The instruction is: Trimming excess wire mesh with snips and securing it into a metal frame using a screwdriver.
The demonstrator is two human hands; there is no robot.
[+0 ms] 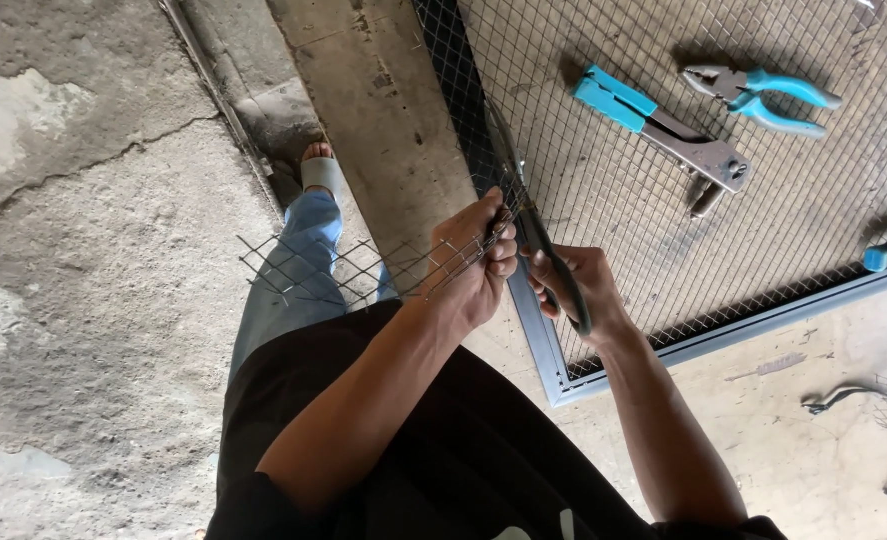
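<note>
Left hand (475, 262) on mesh strip (343, 268), right hand (575, 290) gripping snips (535, 232)

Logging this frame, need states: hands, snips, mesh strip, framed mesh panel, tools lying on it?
left hand: closed on mesh strip
right hand: gripping snips' handles
snips: held, blades at the panel's edge
mesh strip: loose end hanging past the bench
framed mesh panel: lying flat
rivet gun: lying idle on mesh
blue-handled pliers: lying idle, handles apart

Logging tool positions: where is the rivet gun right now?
The rivet gun lies on the mesh panel, upper right of the head view, just left of the pliers.
</note>
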